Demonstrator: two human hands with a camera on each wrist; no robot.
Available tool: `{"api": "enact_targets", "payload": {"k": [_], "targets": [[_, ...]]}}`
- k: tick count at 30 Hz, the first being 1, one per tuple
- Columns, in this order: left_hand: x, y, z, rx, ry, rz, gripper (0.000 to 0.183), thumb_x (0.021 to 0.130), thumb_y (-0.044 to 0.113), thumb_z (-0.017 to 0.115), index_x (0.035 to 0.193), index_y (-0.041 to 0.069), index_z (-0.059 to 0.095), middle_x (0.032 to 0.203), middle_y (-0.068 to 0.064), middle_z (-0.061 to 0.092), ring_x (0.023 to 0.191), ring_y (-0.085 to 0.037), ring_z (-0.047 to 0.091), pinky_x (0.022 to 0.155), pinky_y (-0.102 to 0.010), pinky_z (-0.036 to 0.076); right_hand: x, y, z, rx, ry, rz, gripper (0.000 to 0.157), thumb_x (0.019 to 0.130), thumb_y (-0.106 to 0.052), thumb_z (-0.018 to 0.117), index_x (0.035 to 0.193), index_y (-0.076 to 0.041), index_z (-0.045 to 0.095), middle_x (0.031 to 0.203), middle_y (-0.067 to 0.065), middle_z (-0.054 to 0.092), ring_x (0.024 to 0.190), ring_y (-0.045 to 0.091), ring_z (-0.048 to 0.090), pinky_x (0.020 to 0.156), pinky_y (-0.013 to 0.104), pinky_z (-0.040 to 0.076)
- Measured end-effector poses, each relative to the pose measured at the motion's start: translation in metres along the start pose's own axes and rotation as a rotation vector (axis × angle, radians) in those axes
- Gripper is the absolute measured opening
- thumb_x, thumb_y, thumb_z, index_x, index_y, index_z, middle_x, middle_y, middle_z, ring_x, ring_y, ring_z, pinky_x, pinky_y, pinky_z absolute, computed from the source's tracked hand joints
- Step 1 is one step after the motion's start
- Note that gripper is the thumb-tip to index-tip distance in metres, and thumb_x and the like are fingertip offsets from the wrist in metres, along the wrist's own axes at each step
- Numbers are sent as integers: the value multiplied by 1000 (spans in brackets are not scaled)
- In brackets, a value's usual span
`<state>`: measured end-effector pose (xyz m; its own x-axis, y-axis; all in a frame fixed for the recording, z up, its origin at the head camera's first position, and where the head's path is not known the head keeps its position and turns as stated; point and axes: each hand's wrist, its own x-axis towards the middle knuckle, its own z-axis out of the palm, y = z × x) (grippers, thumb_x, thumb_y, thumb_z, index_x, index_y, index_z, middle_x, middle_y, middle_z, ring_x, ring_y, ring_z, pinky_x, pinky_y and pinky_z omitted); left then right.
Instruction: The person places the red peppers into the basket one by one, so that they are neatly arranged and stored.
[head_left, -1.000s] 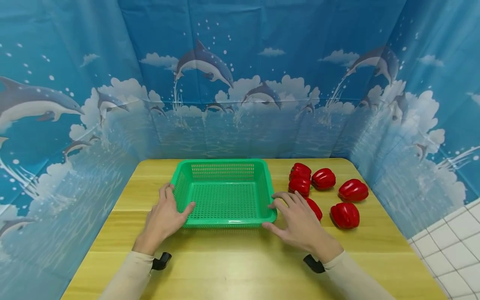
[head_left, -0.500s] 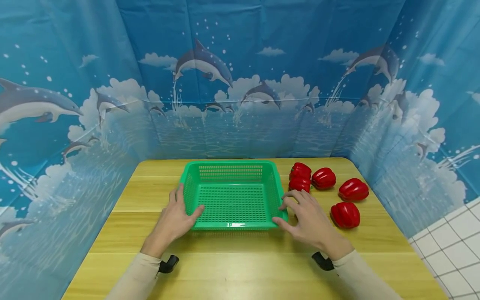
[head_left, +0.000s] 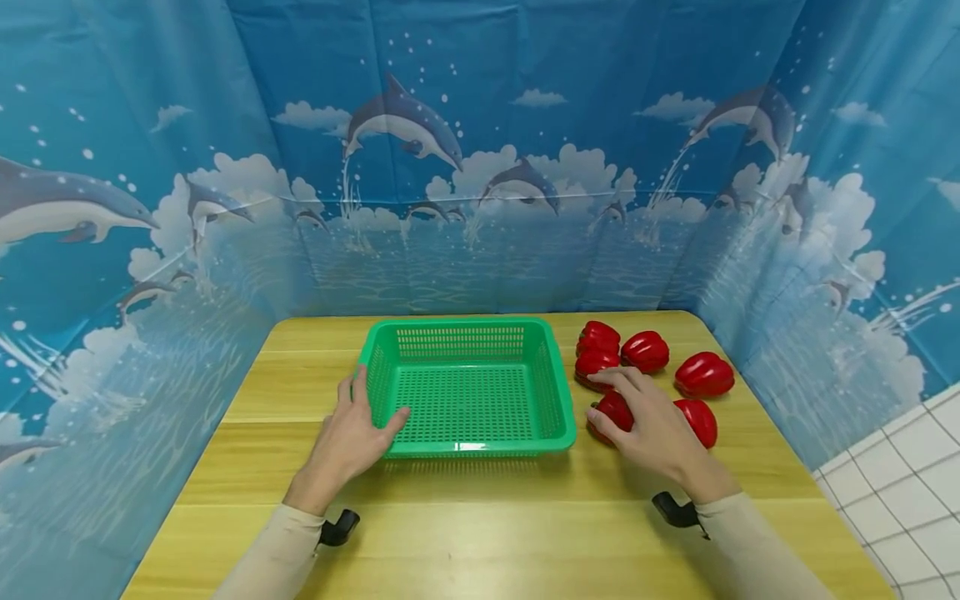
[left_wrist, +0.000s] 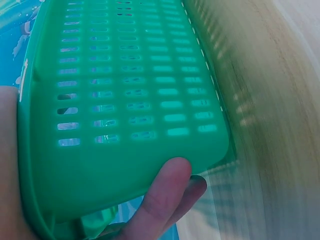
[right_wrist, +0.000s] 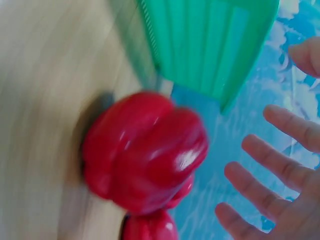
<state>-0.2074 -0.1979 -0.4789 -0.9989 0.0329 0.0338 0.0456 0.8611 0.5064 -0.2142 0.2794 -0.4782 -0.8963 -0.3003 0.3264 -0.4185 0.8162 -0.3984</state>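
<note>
A green slotted plastic basket (head_left: 465, 400) sits in the middle of the wooden table, with nothing in it. My left hand (head_left: 348, 450) holds its near left corner, thumb over the rim and fingers outside against the slotted wall (left_wrist: 125, 100) in the left wrist view. To the basket's right, my right hand (head_left: 660, 425) is over a red bell pepper (head_left: 611, 414), partly hiding it. The right wrist view shows that hand's fingers spread and apart from a glossy bell pepper (right_wrist: 145, 152).
Several more red bell peppers lie on the right: a back one (head_left: 598, 337), one in front of it (head_left: 596, 365), one beside them (head_left: 646, 351), one farther right (head_left: 705, 375) and one partly behind the hand (head_left: 699, 421). A dolphin-print curtain (head_left: 480, 250) hangs around the table.
The basket has shifted right with both hands at its sides, then stopped. My right hand has since left the basket's right rim and moved right over a bell pepper. The left hand stays.
</note>
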Motion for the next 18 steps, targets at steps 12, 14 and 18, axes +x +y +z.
{"api": "enact_targets", "payload": {"k": [12, 14, 18], "targets": [[0, 0, -2, 8, -4, -9, 118, 113, 67, 63, 186, 0, 0, 188, -36, 19, 113, -58, 78, 95, -71, 64, 3, 29, 1, -17, -199, 121, 78, 101, -62, 86, 165, -24, 63, 165, 27, 57, 134, 51, 70, 104, 77, 63], [1, 0, -2, 11, -6, -9, 118, 113, 68, 63, 186, 0, 0, 188, -36, 19, 109, -57, 79, 91, -68, 65, 4, 32, 2, 0, -222, 125, 76, 100, -59, 88, 163, -24, 64, 160, 25, 59, 128, 46, 72, 100, 71, 66], [2, 0, -1, 19, -8, -7, 118, 113, 68, 63, 186, 0, 1, 187, -36, 20, 106, -56, 79, 89, -66, 66, 4, 38, 6, 26, -238, 116, 70, 100, -48, 91, 159, -23, 66, 155, 24, 63, 125, 42, 73, 97, 64, 69]]}}
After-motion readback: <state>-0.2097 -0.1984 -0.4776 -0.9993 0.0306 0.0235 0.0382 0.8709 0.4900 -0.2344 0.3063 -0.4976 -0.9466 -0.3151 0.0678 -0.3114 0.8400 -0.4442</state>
